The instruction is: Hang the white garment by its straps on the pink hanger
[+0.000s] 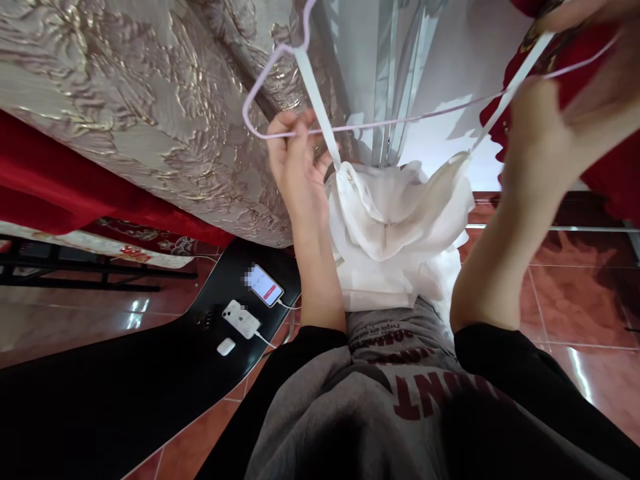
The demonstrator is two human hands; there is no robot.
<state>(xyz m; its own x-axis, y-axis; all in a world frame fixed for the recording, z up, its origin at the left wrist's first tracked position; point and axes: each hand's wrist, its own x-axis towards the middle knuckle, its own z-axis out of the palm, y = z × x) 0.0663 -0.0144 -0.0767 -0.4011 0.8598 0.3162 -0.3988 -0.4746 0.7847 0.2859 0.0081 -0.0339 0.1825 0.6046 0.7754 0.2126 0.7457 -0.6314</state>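
A pale pink clothes hanger (390, 123) spans the upper view, its hook end towards the upper left. My left hand (300, 160) is closed round the hanger's lower bar near its left corner. A white garment (390, 220) with thin straps hangs below the bar. Its left strap (316, 93) loops over the hanger beside my left hand. The right strap (520, 77) runs up to the fingers of my right hand (565, 87), which is smeared by motion and seems to pinch it near the hanger's right end.
A black bench (150, 373) on the left holds two phones (265, 285) with cables and a white earbud case (226, 347). Shiny embossed fabric (150, 120) hangs at upper left, above red cloth (75, 180). Red tiles (575, 293) cover the floor.
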